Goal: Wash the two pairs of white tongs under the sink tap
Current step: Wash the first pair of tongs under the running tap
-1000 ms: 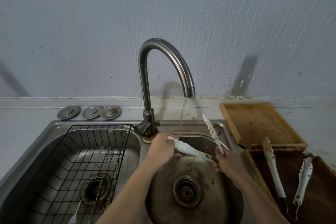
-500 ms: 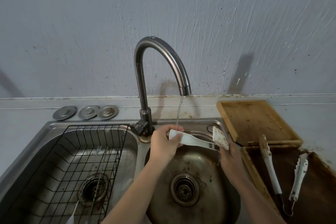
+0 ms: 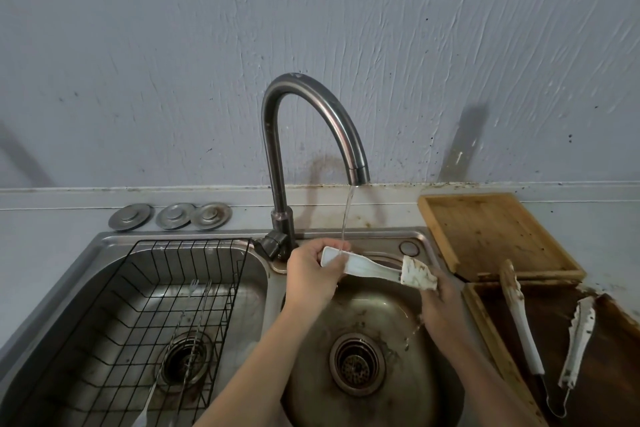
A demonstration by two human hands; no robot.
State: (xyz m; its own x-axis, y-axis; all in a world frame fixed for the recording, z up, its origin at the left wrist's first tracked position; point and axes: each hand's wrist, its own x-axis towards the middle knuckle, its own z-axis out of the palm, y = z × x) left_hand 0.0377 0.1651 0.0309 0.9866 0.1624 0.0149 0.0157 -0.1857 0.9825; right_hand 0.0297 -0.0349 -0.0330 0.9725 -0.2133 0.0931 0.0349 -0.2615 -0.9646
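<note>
While a thin stream of water (image 3: 347,218) falls from the curved tap (image 3: 311,121), the left hand (image 3: 311,274) holds one end of a pair of white tongs (image 3: 374,267) straight under it, its fingers curled and pressed around that end. The water lands on the tongs just beside the left fingertips. The tongs lie nearly level over the right basin (image 3: 367,322), in front of the tap and to its right. The right hand (image 3: 443,308) grips the far end, fingers closed under the stained, scalloped tip that sticks up above them; how the thumb sits there cannot be told. Below the tap, water runs off toward the round drain (image 3: 356,362) in the basin floor.

To the right of the tap, well apart from the hands, a second pair of white tongs (image 3: 550,326) lies spread open on a dark wooden tray (image 3: 616,350), both arms smeared brown toward their tips. Behind that tray sits a lighter wooden tray (image 3: 495,232), closer to the wall. To the left of the tap, a black wire rack (image 3: 145,315) rests in the left basin (image 3: 86,274), with a fork (image 3: 166,357) and thin skewers lying in it. Three metal plugs (image 3: 169,216) sit in a row on the counter left of the tap's base
</note>
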